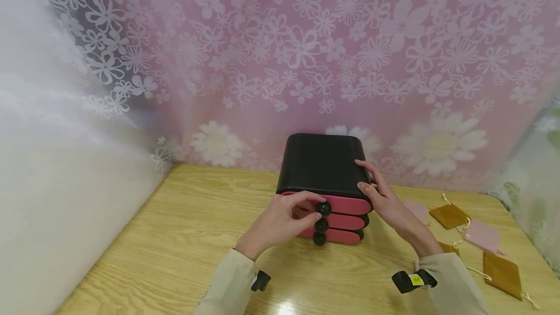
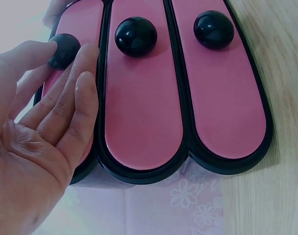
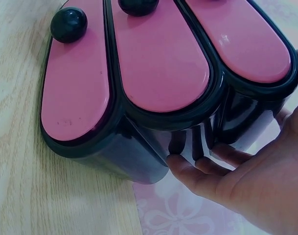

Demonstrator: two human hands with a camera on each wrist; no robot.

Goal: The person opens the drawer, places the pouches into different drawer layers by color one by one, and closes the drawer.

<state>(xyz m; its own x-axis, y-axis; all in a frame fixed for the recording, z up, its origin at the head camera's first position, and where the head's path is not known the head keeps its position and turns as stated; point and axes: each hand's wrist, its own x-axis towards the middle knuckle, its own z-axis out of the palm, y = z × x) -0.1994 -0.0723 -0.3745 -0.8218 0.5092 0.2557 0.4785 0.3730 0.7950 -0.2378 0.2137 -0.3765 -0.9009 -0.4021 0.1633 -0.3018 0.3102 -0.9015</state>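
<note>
Top knob (image 1: 323,208) is taken, top drawer (image 1: 350,205) is not yet out

Nearest are the two light sleeves (image 1: 229,281). To the right of the right arm, small brown and pink pouches (image 1: 503,273) lie on the wooden table (image 1: 175,237); whether they contain something, I cannot tell.

Then comes the left hand (image 1: 286,218): its thumb and index finger pinch the top knob. Behind it is the black cabinet (image 1: 323,159), upright on the table, and all its three pink drawer fronts look closed. So I judge that the work is at an early point: the grip on the knob is made, any pulling is left, and no hand holds the middle knob (image 1: 321,225) or the bottom knob (image 1: 319,239).

The right hand (image 1: 387,203) is spread over the right side and the top edge of the cabinet, which it seems to steady. Farthest is the pink flowered cloth (image 1: 280,52), hanging behind the table
</note>
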